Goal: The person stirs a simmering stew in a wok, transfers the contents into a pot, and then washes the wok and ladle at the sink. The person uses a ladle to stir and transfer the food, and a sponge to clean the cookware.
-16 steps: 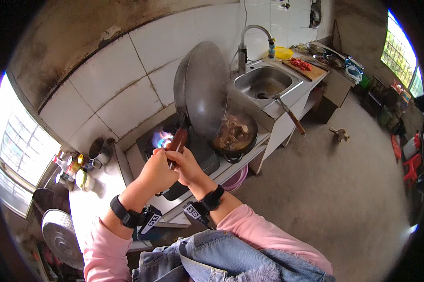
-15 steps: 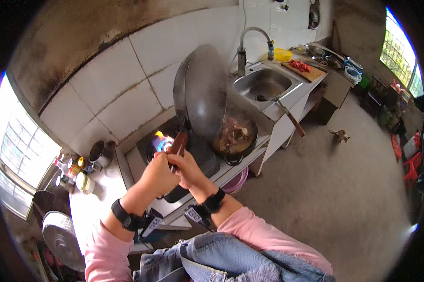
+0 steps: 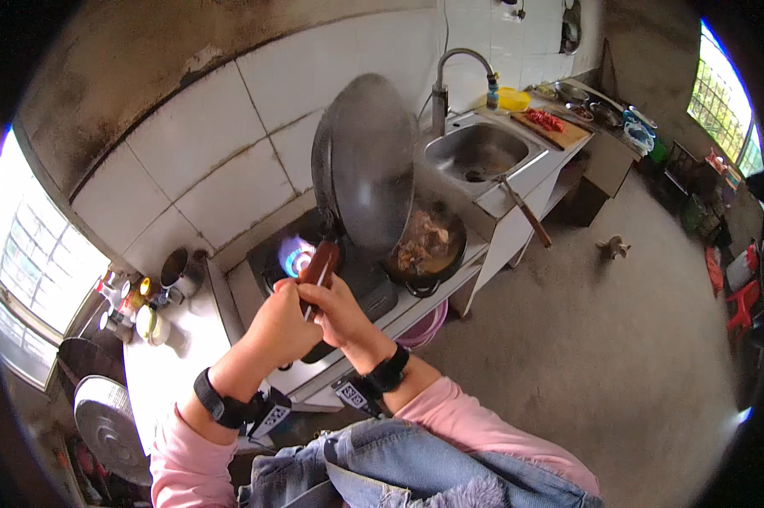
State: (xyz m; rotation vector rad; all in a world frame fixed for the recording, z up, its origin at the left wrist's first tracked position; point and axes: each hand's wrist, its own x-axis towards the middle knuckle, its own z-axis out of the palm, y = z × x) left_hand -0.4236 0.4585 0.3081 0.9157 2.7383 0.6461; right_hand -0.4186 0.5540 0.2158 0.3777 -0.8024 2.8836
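Observation:
Both my hands are closed together around the reddish-brown handle (image 3: 321,262) of a big dark wok. My left hand (image 3: 282,320) wraps it low down, and my right hand (image 3: 341,310) grips just beside it. A thin metal edge shows between my fingers; I cannot tell what it belongs to. The wok (image 3: 372,161) is tipped steeply on its side, its rim over a black two-handled pan (image 3: 424,288). Brown, chunky food (image 3: 422,241) sits in that pan with steam around it. Left of the wok, a blue flame (image 3: 296,256) burns on the gas stove (image 3: 373,296).
A steel sink (image 3: 483,152) with a curved tap (image 3: 439,102) lies beyond the pan. A wooden-handled tool (image 3: 526,212) juts over the counter edge. Chopped red food (image 3: 543,120) rests on a cutting board (image 3: 568,135). Jars (image 3: 151,325) crowd the left counter. A kitten (image 3: 614,247) is on the floor.
The wok has tipped a little further, showing more of its inside, and my hands have shifted slightly. The flame has gone from orange-tinged to mostly blue.

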